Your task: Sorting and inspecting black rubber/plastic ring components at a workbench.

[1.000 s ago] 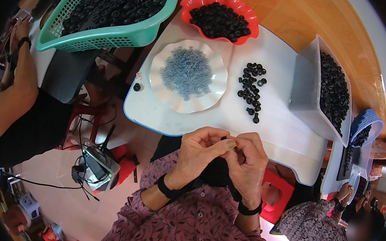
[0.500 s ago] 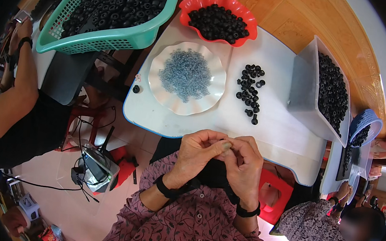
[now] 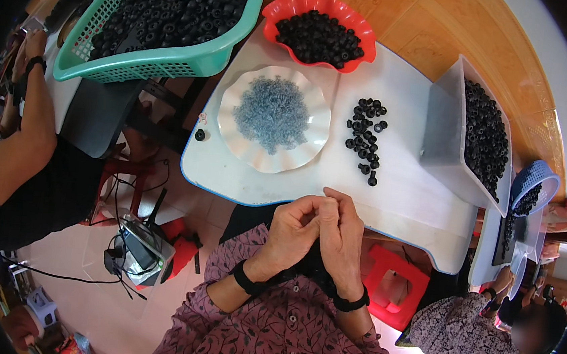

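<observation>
My left hand (image 3: 292, 233) and my right hand (image 3: 341, 239) meet in front of my shirt, just off the near edge of the white table (image 3: 389, 203). The fingers of the left are curled in a pinch. Those of the right are bent against it, thumb and fingertips pressed close. Whatever lies between them is hidden by the fingers. Beyond the hands stands a white wavy-rimmed plate (image 3: 232, 142) heaped with small clear bluish pieces (image 3: 272, 114). To its right, small black ring-shaped parts (image 3: 365, 144) lie loose on the tabletop.
A red scalloped bowl (image 3: 368, 55) and a green basket (image 3: 151, 71) hold black parts. More fill a clear bin (image 3: 445, 137) at right. One black part (image 3: 199, 134) sits at the left edge. Co-workers sit left and right; a red stool (image 3: 399, 315) is beside me.
My right hand has shifted left and turned, so its back shows more and its fingers lie closer to the left hand. The left hand has moved only slightly.
</observation>
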The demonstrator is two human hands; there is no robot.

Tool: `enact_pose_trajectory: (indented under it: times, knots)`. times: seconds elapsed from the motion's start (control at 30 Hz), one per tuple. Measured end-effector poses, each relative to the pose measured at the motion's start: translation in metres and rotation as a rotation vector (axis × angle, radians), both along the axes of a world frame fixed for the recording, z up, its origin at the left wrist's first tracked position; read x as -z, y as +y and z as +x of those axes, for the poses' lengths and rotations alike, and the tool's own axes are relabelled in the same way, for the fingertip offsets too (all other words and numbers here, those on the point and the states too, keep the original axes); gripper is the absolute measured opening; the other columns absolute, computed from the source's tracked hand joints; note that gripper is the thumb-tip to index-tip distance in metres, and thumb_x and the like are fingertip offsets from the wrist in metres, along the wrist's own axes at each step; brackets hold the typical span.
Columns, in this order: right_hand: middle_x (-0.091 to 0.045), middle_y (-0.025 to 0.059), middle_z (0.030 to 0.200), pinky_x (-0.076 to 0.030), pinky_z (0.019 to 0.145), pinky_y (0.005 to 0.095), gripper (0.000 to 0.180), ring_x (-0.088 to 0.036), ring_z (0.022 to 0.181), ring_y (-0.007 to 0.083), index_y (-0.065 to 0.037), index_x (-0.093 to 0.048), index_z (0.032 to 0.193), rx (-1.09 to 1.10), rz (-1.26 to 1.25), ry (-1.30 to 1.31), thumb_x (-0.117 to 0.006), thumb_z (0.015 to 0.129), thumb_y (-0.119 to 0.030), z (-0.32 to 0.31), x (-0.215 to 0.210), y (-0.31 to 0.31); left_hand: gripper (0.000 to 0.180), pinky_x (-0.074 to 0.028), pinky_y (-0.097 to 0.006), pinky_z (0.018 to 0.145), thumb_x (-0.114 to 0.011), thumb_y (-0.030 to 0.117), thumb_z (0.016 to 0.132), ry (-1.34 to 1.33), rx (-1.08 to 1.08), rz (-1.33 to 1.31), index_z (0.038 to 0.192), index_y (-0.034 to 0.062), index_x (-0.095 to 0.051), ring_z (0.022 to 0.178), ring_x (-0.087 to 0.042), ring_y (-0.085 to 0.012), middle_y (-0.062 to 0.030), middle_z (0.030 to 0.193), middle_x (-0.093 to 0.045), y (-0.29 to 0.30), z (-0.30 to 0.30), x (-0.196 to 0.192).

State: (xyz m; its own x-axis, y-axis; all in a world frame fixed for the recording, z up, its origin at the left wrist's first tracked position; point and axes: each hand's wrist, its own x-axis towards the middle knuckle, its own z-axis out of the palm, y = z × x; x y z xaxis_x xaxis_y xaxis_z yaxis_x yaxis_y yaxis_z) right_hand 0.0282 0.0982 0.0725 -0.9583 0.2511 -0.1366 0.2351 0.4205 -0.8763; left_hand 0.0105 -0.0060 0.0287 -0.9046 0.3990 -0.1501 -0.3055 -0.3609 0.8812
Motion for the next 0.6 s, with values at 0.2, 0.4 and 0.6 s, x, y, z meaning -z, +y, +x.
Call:
enact_pose_trajectory:
  times: [0.2,0.4,0.6]
  knots:
    - [-0.066,0.0249,0.089,-0.051,0.074,0.0383,0.045,-0.067,0.083,0.0331,0.009,-0.054,0.112,0.062,0.021,0.045,-0.056,0.094,-0.033,-0.005,0.007,-0.004,0.019,-0.048,-0.022,0.079,-0.054,0.009,0.097,0.026,-0.028,-0.012,0.110,-0.0043,-0.061,0.089,-0.058,-0.0075,-0.0049,0.100,-0.065,0.002,0.001,0.004]
    - [-0.066,0.0230,0.089,-0.051,0.075,0.0385,0.045,-0.066,0.082,0.0325,0.008,-0.050,0.117,0.048,0.077,0.064,-0.058,0.094,-0.031,-0.007,0.001,-0.004,0.022,-0.049,-0.024,0.083,-0.054,0.007,0.096,-0.003,-0.058,0.021,0.113,-0.0059,-0.059,0.092,-0.060,-0.0099,-0.0070,0.104,-0.065,0.004,0.002,0.003]
    - [-0.066,0.0162,0.089,-0.051,0.073,0.0323,0.048,-0.066,0.084,0.0234,0.006,-0.044,0.130,0.030,-0.062,0.061,-0.052,0.098,-0.030,0.001,-0.010,0.000,0.029,-0.051,-0.026,0.081,-0.056,0.016,0.097,-0.166,0.009,0.328,0.114,-0.0061,-0.059,0.088,-0.061,-0.0121,-0.0077,0.102,-0.065,-0.002,-0.008,-0.003]
